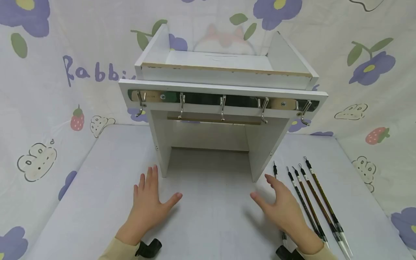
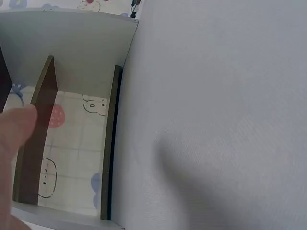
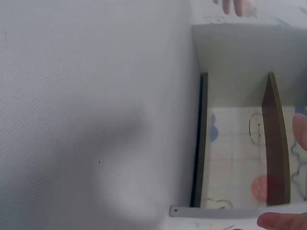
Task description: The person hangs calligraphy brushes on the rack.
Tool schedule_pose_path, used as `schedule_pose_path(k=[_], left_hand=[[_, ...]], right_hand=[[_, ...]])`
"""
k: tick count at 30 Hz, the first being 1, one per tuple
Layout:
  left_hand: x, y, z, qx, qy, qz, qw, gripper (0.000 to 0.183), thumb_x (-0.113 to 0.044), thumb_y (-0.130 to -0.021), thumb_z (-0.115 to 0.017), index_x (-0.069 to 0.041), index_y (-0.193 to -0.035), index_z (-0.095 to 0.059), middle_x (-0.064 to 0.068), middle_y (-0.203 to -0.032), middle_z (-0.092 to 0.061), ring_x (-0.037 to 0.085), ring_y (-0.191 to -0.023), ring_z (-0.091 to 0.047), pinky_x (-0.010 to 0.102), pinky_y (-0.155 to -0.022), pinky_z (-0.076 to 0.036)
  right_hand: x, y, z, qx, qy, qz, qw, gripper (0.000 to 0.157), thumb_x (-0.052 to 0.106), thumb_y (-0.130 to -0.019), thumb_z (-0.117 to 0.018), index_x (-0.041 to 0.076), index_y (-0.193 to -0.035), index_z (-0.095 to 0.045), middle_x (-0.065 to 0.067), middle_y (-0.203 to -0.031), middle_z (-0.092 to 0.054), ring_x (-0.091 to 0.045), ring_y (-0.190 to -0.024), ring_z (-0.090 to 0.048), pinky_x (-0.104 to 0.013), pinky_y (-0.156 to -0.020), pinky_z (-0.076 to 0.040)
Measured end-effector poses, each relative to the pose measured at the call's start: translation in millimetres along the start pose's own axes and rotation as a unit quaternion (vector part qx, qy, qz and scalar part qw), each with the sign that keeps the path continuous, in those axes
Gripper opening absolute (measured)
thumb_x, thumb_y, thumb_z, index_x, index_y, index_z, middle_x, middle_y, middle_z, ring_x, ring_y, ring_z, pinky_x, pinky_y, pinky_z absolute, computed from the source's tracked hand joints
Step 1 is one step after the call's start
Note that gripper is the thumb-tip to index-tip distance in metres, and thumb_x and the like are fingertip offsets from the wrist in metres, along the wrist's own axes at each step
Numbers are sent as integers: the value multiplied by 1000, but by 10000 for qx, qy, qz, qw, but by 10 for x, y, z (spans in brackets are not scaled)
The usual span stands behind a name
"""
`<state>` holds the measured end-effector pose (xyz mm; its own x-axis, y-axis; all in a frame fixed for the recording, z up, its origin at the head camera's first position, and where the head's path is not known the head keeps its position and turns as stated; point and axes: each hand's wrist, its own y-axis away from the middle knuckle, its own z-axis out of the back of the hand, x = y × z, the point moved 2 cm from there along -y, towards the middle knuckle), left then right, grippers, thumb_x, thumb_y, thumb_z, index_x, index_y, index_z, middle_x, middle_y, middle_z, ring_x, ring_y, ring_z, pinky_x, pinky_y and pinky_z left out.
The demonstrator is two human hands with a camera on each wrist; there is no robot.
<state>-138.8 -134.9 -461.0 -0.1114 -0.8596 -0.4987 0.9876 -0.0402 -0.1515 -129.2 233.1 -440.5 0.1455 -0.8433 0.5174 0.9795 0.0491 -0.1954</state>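
Note:
A white shelf unit [image 1: 268,144] stands upright on the table, with a row of silver hooks [image 1: 222,107] along its front rail. Beside its left front foot, my left hand [image 1: 147,202] is spread, thumb out to the right, holding nothing. My right hand [image 1: 282,207] hovers near the right front foot with fingers apart and nothing in its grasp. It partly covers a calligraphy brush [image 1: 274,169]. In the left wrist view a thumb [image 2: 19,124] overlaps the unit's inner shelf board [image 2: 41,129]. Fingertips [image 3: 278,220] show at the right wrist view's lower edge.
Several more calligraphy brushes [image 1: 323,195] with clear caps at their near ends lie side by side on the right of the white table [image 1: 208,220]. A cloth [image 1: 97,39] printed with flowers, strawberries and rabbits hangs behind and around the table.

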Motion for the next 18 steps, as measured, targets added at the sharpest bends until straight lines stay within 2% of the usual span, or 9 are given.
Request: schedule_pose_path(k=[4,6,13,18], left_hand=[[12,-58,43,-247,725,1,9971,108,-70,-68,-54,-16,-144,0,10,-147,-14,36,-131,-14,56,-100,-19],[13,-95,63,-322,1048,22,9940,107,-68,-68,-57,-18,-144,-1,10,-146,-16,33,-131,-18,52,-101,-23],[-12,-188,131,-542,1781,98,9825,98,-62,-70,-61,-26,-143,-5,-2,-146,-16,20,-131,-21,45,-101,-27],[-40,-266,183,-761,2326,-151,9695,92,-53,-73,-64,-28,-143,-8,-7,-144,-21,15,-129,-26,39,-102,-28]], right_hand=[[-100,-28,25,15,-817,-407,9958,72,54,-78,-57,10,-131,-39,-9,-121,-51,-24,-104,-51,-42,-82,-45],[-153,-35,34,50,-1036,-641,9925,70,55,-78,-57,11,-131,-40,-8,-117,-53,-23,-102,-51,-40,-81,-45],[-341,-43,60,277,-1368,-1210,9828,67,56,-80,-53,12,-129,-41,-9,-113,-53,-25,-101,-50,-40,-73,-47],[-469,-60,49,373,-1532,-1731,9722,73,60,-78,-52,9,-130,-40,-13,-117,-49,-28,-104,-48,-40,-75,-48]])
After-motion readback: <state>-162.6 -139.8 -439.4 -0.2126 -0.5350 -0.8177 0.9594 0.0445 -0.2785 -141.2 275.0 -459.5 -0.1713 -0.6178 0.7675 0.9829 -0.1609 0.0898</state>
